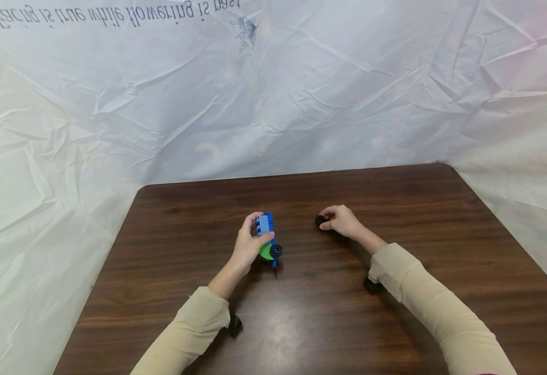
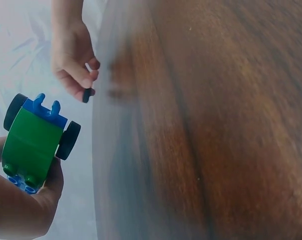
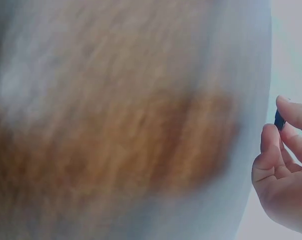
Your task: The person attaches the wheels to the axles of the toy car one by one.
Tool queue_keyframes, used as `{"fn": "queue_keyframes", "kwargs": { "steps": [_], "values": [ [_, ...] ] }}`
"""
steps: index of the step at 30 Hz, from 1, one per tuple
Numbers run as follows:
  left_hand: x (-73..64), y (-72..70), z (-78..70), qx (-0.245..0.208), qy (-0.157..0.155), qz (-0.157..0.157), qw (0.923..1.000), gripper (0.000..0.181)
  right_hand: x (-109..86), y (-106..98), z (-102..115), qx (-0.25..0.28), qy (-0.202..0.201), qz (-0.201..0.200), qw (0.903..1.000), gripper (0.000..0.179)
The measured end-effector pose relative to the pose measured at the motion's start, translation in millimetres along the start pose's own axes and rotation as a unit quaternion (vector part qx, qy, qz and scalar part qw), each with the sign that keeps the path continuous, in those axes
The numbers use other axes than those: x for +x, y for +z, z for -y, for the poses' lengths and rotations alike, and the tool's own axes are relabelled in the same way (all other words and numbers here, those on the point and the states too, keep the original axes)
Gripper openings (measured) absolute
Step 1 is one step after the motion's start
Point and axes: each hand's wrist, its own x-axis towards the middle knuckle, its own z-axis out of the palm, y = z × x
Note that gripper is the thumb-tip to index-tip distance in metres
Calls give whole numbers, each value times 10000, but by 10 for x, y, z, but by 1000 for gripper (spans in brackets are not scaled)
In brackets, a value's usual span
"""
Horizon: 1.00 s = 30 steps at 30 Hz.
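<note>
My left hand (image 1: 246,245) grips a toy car (image 1: 265,225) built of blue and green blocks, tilted on its side in the head view. A black wheel (image 1: 276,251) shows at its near end. In the left wrist view the car's green curved block (image 2: 30,142) faces the camera, with a wheel on either side and two blue prongs at one end. Between thumb and fingers, my right hand (image 1: 343,221) pinches a small loose black wheel (image 1: 320,220), off to the right of the car. The right wrist view shows this wheel (image 3: 279,120) edge-on at the fingertips.
Both hands are over a dark brown wooden table (image 1: 301,312) with rounded far corners. Behind it and at the sides hangs a wrinkled whitish sheet (image 1: 273,104) with printed lettering. A black wrist camera (image 1: 234,325) sits under the left cuff, another (image 1: 372,284) under the right.
</note>
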Motion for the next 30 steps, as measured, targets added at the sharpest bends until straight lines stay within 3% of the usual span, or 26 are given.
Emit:
{"fn": "queue_keyframes", "kwargs": {
  "steps": [17, 30],
  "values": [
    [-8, 76, 7, 98, 37, 221, 9997, 52, -175, -137, 342, 454, -448, 61, 9979, 36],
    [-14, 114, 22, 197, 97, 402, 9990, 52, -293, -95, 582, 271, -993, 33, 9947, 33]
  ]
}}
